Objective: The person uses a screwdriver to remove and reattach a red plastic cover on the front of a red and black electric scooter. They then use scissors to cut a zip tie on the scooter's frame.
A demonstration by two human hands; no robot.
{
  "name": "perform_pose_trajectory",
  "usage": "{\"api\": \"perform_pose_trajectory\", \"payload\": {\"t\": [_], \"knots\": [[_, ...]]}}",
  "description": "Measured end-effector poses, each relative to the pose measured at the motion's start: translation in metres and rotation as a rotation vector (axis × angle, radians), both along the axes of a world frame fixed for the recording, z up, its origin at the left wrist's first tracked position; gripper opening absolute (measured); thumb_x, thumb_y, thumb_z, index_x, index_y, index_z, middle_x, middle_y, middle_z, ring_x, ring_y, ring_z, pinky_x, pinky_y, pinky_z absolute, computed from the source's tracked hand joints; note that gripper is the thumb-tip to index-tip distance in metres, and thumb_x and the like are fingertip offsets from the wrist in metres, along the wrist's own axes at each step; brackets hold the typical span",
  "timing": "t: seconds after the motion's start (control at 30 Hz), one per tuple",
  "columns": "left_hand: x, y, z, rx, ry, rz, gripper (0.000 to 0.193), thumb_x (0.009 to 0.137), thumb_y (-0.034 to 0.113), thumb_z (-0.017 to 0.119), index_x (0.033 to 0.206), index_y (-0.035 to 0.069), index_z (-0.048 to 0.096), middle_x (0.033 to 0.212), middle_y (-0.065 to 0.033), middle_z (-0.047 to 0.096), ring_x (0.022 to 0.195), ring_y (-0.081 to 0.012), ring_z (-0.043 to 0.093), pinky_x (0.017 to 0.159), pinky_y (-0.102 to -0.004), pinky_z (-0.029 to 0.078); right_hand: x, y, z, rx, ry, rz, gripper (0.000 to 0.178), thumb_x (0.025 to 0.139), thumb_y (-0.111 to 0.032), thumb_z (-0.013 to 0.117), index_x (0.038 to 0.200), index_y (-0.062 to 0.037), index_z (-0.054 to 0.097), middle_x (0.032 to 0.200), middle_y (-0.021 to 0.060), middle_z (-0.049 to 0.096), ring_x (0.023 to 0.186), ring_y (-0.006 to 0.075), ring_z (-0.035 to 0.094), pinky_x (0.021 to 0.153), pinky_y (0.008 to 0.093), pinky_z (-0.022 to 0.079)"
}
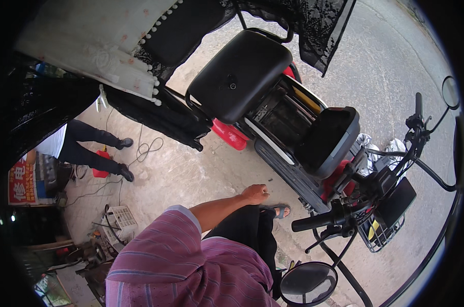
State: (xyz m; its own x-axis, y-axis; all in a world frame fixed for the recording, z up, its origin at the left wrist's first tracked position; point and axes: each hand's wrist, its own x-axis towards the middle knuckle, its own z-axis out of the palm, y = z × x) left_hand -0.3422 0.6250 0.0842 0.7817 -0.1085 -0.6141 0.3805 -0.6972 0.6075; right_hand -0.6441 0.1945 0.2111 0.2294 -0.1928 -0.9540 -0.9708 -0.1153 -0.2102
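My left hand (pixel 255 194) hangs low in front of my dark trousers, its fingers curled closed. What lies inside the fingers, if anything, is hidden. My right hand is out of the picture. Nearest to the left hand, without contact, stands a black and red electric three-wheeler (pixel 288 158). Its wide black rear seat (pixel 232 71) lies behind an uncovered storage box (pixel 283 115). A smaller front seat (pixel 330 140) stands ahead of the box. The handlebar's near grip (pixel 311 223) points toward me, with a round mirror (pixel 308 282) below it.
At left, a person in dark trousers (pixel 89 143) stands beside a red container (pixel 101 163) and loose cables (pixel 147 148). A white plastic crate (pixel 122 217) and cluttered tools (pixel 89 256) lie below. Dark lace-edged cloth (pixel 324 30) and a pale cover (pixel 99 46) hang overhead.
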Motion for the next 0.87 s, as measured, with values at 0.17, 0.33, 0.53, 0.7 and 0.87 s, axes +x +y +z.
{"api": "perform_pose_trajectory", "payload": {"t": [0.17, 0.33, 0.53, 0.7, 0.87], "knots": [[-0.125, 0.158, 0.023, 0.256, 0.357, 0.329, 0.044, 0.087, 0.043, 0.063, 0.1, 0.002, 0.073, 0.104, -0.0255, 0.072, 0.102, -0.0404, 0.069, 0.09, -0.0472, 0.054, 0.01, -0.036, -0.062, 0.059, 0.115, 0.355, 0.024, 0.086, -0.028, 0.07, 0.102, -0.0108, 0.071, 0.085, 0.0084, 0.073, 0.068, 0.027, 0.07, 0.061, 0.0444, 0.054], [-0.221, 0.235, 0.024, 0.071, 0.577, 0.743, 0.043, 0.092, 0.036, 0.062, 0.112, -0.001, 0.068, 0.085, -0.0118, 0.072, 0.074, -0.0216, 0.071, 0.064, -0.0366, 0.057, 0.066, 0.025, -0.041, 0.012, -0.118, 0.301, 0.019, 0.079, -0.005, 0.071, 0.095, -0.0033, 0.061, 0.07, 0.0033, 0.062, 0.053, 0.0143, 0.059, 0.048, 0.0301, 0.046], [-0.247, 0.287, 0.089, -0.158, 0.522, 0.822, 0.039, 0.098, 0.034, 0.06, 0.121, 0.002, 0.064, 0.102, -0.0096, 0.068, 0.084, -0.0193, 0.067, 0.071, -0.0343, 0.054, 0.12, 0.111, -0.055, -0.174, -0.182, 0.512, 0.035, 0.07, -0.008, 0.072, 0.098, -0.0023, 0.052, 0.078, 0.008, 0.059, 0.061, 0.0192, 0.059, 0.056, 0.0348, 0.05], [-0.295, 0.366, 0.125, -0.128, 0.409, 1.113, 0.034, 0.098, 0.031, 0.062, 0.118, 0.004, 0.064, 0.095, -0.007, 0.067, 0.076, -0.0164, 0.064, 0.067, -0.0319, 0.051, 0.192, 0.212, -0.065, -0.076, -0.292, 0.633, 0.032, 0.071, -0.007, 0.071, 0.096, -0.0045, 0.052, 0.077, 0.0077, 0.06, 0.061, 0.0196, 0.06, 0.054, 0.0365, 0.049], [-0.374, 0.397, 0.132, -0.103, 0.279, 1.494, 0.034, 0.098, 0.03, 0.064, 0.121, 0.005, 0.061, 0.095, -0.0084, 0.069, 0.077, -0.0179, 0.066, 0.068, -0.0334, 0.052, 0.275, 0.294, -0.078, -0.072, -0.324, 0.962, 0.036, 0.074, -0.017, 0.076, 0.1, -0.0023, 0.055, 0.085, 0.0152, 0.066, 0.071, 0.0286, 0.067, 0.066, 0.0413, 0.054]]}}
